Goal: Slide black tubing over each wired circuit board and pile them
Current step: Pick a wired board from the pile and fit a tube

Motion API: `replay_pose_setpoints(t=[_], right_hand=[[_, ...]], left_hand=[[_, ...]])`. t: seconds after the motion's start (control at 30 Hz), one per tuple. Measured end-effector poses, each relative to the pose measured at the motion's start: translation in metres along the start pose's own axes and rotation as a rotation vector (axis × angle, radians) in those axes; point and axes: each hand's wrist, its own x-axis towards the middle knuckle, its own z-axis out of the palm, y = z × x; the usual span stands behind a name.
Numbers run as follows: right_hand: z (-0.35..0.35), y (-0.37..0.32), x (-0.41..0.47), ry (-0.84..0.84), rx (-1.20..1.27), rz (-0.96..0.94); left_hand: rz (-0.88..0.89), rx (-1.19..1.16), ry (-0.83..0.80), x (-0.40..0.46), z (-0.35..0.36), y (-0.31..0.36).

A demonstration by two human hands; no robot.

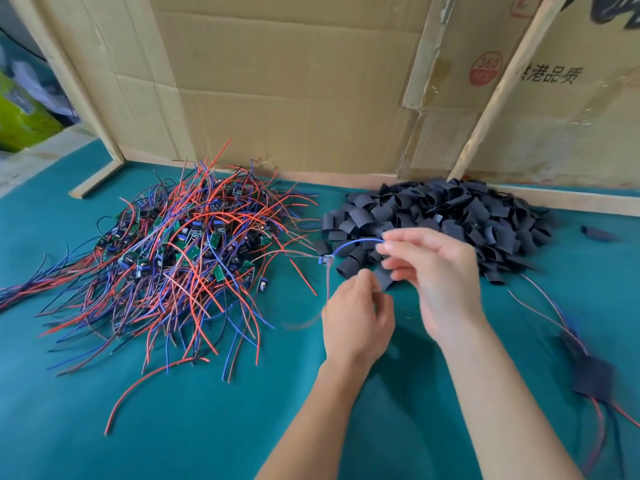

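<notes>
A big tangle of wired circuit boards (180, 251) with red and blue leads lies on the left of the green table. A heap of short black tubing pieces (446, 220) sits at the back right. My right hand (429, 271) pinches the blue wire (353, 244) of one small board (323, 260), which hangs in the air between the two heaps. My left hand (356, 317) pinches that board's red leads and a black tube piece (384, 280) just below my right hand. At the right edge lies a sleeved board (594, 374), blurred.
Cardboard sheets (277, 81) and wooden battens (498, 88) wall off the back of the table. A lone black tube piece (597, 233) lies far right. Green cloth (207, 427) covers the table in front of me.
</notes>
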Motion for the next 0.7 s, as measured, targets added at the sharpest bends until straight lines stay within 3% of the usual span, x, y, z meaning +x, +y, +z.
replay_pose_setpoints(t=[0.23,0.33,0.43,0.6,0.63,0.7], right_hand=[[-0.062,0.012,-0.034,0.044,0.314,-0.005],[-0.08,0.024,-0.051,0.011,0.238,0.024],[-0.089,0.036,-0.069,-0.138,-0.004,0.078],[-0.098,0.029,-0.064,-0.548,-0.366,0.286],[-0.097,0.025,-0.055,-0.542,-0.428,0.287],[-0.091,0.027,-0.028,-0.347,-0.532,0.214]], left_hand=[[-0.262,-0.504,-0.106,-0.005,-0.009,0.003],[-0.383,-0.845,-0.117,-0.004,-0.015,0.004],[-0.445,-1.073,-0.166,-0.004,-0.022,0.002],[-0.418,-0.962,-0.104,-0.009,-0.016,0.0],[-0.407,-0.911,-0.089,-0.009,-0.014,-0.001],[-0.384,-0.819,-0.076,-0.01,-0.011,-0.001]])
